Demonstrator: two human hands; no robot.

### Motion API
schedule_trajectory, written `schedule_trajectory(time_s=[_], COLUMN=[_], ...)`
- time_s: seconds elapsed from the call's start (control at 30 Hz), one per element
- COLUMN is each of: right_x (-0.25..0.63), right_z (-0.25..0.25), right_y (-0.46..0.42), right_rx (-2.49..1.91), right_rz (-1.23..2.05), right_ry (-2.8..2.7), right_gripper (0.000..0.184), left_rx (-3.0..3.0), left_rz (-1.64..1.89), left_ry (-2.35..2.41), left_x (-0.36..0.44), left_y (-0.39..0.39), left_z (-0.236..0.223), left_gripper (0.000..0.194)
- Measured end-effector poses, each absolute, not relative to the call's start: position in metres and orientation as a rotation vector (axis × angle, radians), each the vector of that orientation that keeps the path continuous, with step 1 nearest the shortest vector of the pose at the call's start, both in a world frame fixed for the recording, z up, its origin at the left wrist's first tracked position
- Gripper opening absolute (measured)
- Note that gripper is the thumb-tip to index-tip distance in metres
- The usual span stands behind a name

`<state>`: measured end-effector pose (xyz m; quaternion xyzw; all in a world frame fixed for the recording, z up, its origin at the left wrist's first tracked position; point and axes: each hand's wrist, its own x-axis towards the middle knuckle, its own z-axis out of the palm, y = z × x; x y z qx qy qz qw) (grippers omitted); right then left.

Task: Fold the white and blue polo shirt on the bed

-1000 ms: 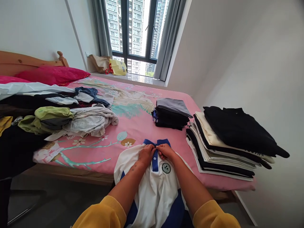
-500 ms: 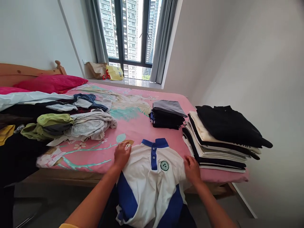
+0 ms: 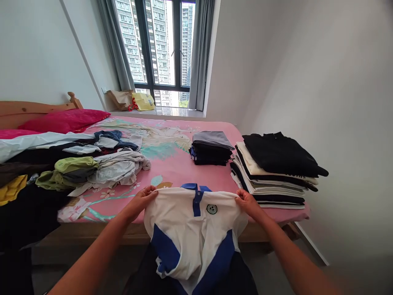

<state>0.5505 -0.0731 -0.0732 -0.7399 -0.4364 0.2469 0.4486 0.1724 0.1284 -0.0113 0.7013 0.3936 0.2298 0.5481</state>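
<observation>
A white polo shirt (image 3: 190, 229) with a blue collar, blue side panels and a round chest badge hangs over the near edge of the pink bed (image 3: 178, 164). My left hand (image 3: 141, 200) pinches its left shoulder. At the other shoulder my right hand (image 3: 247, 201) grips the fabric. Both hands lift the shirt's top edge taut between them, front facing me.
A tall stack of folded clothes topped by a black garment (image 3: 276, 164) stands at the bed's right corner. A smaller dark folded pile (image 3: 211, 147) lies beside it. Loose unfolded clothes (image 3: 82, 164) cover the left. Red pillows (image 3: 63, 119), windowsill bags (image 3: 132, 100) behind.
My hands went from the collar out to the shirt's sides, then closed on both shoulders and raised the top edge. The camera view shifted left and slightly down.
</observation>
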Motion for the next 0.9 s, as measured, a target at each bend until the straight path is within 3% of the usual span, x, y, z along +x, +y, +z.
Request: schedule_trajectory(time_s=[0.1,0.2,0.4,0.53,0.7,0.9], right_x=[0.533,0.502,0.445,0.423,0.409,0.402], right_z=[-0.045,-0.044,-0.128,-0.164,-0.157,-0.158], right_y=[-0.118,-0.169,-0.254,-0.277,-0.276,-0.275], right_rx=[-1.660,-1.618,-1.879,-1.863,-1.900,-1.914], right_rz=[0.543,0.546,0.569,0.435,0.295,0.219], right_ry=[-1.207,-1.357,-1.487,-1.273,-1.243,-1.318], right_gripper=[0.009,0.006,0.015,0.014,0.017,0.020], left_rx=[1.753,1.948,2.302,2.254,2.369,2.412], left_rz=[0.495,0.467,0.146,0.458,0.728,0.935], left_ry=[0.841,0.866,0.900,1.156,1.256,1.347], left_x=[0.140,0.107,0.043,0.019,0.034,0.052], left_y=[0.109,0.078,-0.015,-0.060,-0.081,-0.080], left_z=[0.015,0.005,-0.111,-0.161,-0.154,-0.133], left_gripper=[0.037,0.033,0.021,0.028,0.034,0.023])
